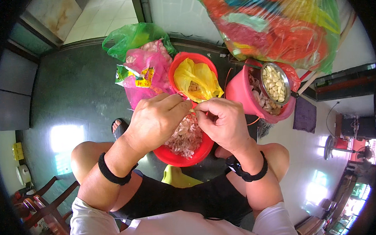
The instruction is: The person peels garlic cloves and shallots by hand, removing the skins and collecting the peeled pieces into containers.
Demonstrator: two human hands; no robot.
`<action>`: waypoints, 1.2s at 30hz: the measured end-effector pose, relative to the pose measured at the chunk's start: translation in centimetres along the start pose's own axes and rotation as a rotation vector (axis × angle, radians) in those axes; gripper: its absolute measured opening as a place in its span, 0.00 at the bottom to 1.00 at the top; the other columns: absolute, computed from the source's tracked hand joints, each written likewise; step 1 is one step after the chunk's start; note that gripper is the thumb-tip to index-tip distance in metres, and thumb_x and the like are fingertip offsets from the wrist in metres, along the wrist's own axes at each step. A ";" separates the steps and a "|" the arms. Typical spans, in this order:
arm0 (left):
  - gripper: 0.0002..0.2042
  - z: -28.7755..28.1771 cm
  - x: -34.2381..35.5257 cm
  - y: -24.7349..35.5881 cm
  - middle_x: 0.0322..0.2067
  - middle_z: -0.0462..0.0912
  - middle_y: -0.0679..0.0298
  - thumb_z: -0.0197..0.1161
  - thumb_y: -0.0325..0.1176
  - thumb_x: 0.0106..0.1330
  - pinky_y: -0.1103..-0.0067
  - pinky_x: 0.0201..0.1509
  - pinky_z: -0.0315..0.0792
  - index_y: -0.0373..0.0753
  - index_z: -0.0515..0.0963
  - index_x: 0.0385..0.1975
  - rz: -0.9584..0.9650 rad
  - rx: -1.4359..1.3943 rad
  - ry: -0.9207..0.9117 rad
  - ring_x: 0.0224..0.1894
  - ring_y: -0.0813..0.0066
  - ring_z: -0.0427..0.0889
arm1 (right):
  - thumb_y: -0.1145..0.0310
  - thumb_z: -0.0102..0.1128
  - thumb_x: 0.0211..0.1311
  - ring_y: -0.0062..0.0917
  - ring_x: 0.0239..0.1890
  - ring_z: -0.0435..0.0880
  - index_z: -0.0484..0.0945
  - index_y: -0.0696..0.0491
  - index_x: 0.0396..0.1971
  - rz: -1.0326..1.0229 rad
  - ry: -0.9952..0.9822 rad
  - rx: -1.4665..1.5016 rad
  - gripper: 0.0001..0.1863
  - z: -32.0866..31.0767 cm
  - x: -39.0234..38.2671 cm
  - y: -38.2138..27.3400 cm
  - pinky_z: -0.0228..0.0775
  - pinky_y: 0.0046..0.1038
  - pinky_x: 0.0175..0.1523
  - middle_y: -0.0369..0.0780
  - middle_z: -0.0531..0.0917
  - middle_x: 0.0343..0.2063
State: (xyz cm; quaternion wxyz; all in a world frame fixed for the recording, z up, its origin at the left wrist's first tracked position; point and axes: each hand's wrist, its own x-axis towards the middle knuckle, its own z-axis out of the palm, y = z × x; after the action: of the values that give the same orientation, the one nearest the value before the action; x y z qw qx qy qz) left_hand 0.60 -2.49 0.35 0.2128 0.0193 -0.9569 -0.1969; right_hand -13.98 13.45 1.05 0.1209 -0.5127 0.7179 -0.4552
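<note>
Near basin (181, 162) red, peelings (184, 138) white-pink mottled. Far basin (186, 55) red, bag inside (196, 75) yellow. Left bag (141, 93) hot pink, right bucket (240, 92) paler pink, cloves (274, 84) cream. Wristbands (104, 168) black. Floor (79, 88) dark grey-green.

Red basin (181, 161) partly behind left hand (156, 119); pinched bit (192, 110) — too small to tell; bulging bag (272, 30) — cropped above.

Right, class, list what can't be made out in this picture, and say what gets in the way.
In the head view:
The small pale thing: too small to identify, partly covered by the left hand and right hand.
Red basin: far rim, mostly covered by both hands.
Yellow bag: most of its contents, hidden by its folds.
Pink bucket: some contents, hidden by the garlic bowl.
Big see-through bag: top, cut off by the upper edge.
</note>
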 end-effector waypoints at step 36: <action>0.11 0.1 0.5 1.5 0.42 0.91 0.63 0.69 0.27 0.72 0.80 0.49 0.81 0.32 0.86 0.51 -0.732 -1.290 0.017 0.43 0.82 0.85 | 0.79 0.63 0.64 0.11 0.28 0.79 0.79 0.59 0.33 0.228 0.159 0.495 0.01 0.8 -0.9 -0.9 0.72 0.20 0.34 0.33 0.82 0.25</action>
State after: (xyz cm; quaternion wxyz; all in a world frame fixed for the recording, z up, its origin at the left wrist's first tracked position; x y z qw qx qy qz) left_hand 0.21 -1.11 1.09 0.1097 0.2099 -0.5818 -0.7781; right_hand -12.48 13.76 1.02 0.2361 -0.3461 0.6453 -0.6388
